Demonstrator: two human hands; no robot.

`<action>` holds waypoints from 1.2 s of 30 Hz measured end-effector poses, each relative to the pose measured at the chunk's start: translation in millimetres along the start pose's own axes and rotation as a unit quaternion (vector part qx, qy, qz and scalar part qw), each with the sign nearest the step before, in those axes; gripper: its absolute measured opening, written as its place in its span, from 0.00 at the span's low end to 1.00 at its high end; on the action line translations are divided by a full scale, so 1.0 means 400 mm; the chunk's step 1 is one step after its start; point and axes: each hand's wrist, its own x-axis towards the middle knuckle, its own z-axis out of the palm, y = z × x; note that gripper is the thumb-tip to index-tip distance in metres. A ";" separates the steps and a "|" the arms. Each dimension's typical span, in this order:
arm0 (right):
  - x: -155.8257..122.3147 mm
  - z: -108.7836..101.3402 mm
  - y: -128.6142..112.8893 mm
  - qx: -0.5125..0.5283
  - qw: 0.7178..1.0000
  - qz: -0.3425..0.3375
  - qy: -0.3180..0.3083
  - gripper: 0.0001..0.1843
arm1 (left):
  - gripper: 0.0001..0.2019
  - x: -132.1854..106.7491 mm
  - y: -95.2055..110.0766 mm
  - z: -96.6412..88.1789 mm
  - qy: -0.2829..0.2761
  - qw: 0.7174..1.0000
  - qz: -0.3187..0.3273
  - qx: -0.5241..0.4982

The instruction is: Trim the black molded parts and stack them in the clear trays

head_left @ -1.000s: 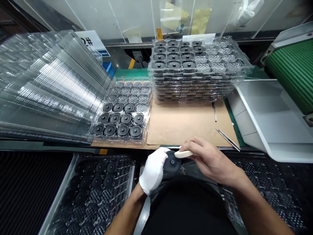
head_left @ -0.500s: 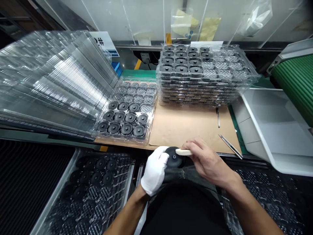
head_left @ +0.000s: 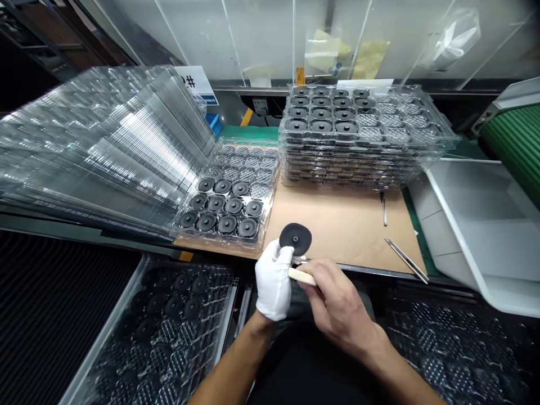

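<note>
My left hand, in a white glove, grips a round black disc-shaped part by its lower edge. The disc is tilted up so its face and small central hub show. My bare right hand is closed on a flat cream-coloured strip, whose kind I cannot make out. The strip's tip is beside the gloved fingers, just below the disc. Ahead on the left lies a clear plastic tray with similar black discs in its nearer rows.
Stacked clear trays stand at the back, with tweezers and another thin metal tool on brown board. A white bin and green conveyor are right. Nested clear trays lean left; another part-filled tray sits lower left.
My left hand has raised the disc away from my lap and tilted its face up. The strip in my right hand has moved from the disc's face down to below its edge.
</note>
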 end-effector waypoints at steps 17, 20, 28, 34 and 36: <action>0.023 -0.019 0.010 -0.162 0.982 -0.027 0.095 0.18 | 0.09 -0.017 -0.015 -0.016 -0.026 0.999 0.038 -0.019; 0.027 -0.026 0.018 -0.191 0.975 -0.009 0.112 0.17 | 0.09 -0.023 -0.019 -0.015 -0.026 0.999 0.028 -0.036; 0.062 -0.045 0.045 -0.228 0.962 0.005 0.153 0.13 | 0.09 -0.039 -0.014 -0.002 -0.018 1.000 0.003 0.000; 0.051 -0.051 0.055 -0.232 0.968 0.002 0.095 0.14 | 0.08 -0.042 -0.019 0.001 -0.022 1.000 -0.004 0.020; 0.055 -0.058 0.061 -0.242 0.962 0.010 0.123 0.13 | 0.07 -0.047 -0.018 0.003 -0.022 0.999 -0.008 0.027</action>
